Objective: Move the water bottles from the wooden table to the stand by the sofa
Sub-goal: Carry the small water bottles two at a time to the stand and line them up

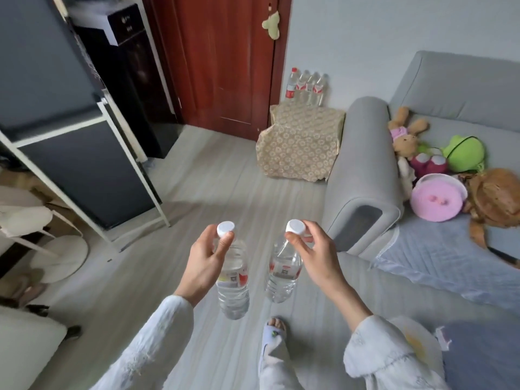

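Observation:
My left hand (202, 263) grips a clear water bottle (233, 288) by its neck under a white cap. My right hand (318, 254) holds a second clear water bottle (282, 277) the same way. Both bottles hang above the grey floor in front of me. Ahead, by the sofa's arm, the stand (301, 142) is draped in a beige patterned cloth. Several red-labelled bottles (306, 87) stand on its top against the wall. The wooden table is not in view.
A grey sofa (363, 175) with plush toys (439, 175) fills the right. A red-brown door (219, 60) is behind the stand. A dark cabinet in a white frame (84, 164) lines the left. My slippered foot (274, 336) is on the floor.

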`<state>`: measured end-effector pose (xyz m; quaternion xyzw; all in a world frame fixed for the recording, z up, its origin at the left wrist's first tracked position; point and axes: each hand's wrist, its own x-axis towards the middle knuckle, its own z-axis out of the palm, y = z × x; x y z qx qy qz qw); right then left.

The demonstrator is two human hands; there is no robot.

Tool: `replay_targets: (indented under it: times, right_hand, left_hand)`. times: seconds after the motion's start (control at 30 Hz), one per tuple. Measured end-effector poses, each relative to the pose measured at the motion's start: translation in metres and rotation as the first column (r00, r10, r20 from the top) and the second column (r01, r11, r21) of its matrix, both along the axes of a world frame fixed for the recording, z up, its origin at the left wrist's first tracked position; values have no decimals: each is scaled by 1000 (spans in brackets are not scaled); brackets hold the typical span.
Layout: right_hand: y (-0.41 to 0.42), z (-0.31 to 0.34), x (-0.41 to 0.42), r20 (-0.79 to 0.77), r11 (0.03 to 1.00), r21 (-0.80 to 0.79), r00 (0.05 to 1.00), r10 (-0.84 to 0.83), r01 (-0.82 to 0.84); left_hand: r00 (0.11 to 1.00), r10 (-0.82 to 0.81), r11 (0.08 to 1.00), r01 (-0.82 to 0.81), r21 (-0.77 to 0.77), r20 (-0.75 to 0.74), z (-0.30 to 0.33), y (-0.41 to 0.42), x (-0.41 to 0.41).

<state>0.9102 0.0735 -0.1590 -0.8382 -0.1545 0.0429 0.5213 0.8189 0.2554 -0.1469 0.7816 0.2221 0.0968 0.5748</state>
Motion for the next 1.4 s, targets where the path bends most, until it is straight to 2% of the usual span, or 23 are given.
replay_targets:
  times: [0.33,0.73,1.03,1.2,1.4]
  right_hand:
    - [14,24,214,66,1000,23,998,-4,2]
    - [46,3,450,20,992,2,992,-122,122]
    - [72,17,623,49,971,13,969,-241,240]
    - [73,13,706,39,963,20,962,-269,269]
    - [57,-4,816,6,966,-46,968,-253,253]
  left_hand:
    - [1000,-14,999,13,43,28,27,14,219]
    - [982,-180,982,183,-50,51,-4,67,475]
    - [946,-306,951,299,77,110,28,117,679]
    - [941,-328,945,326,33,89,15,114,765]
    - [937,-350,937,349,29,26,-11,96,868]
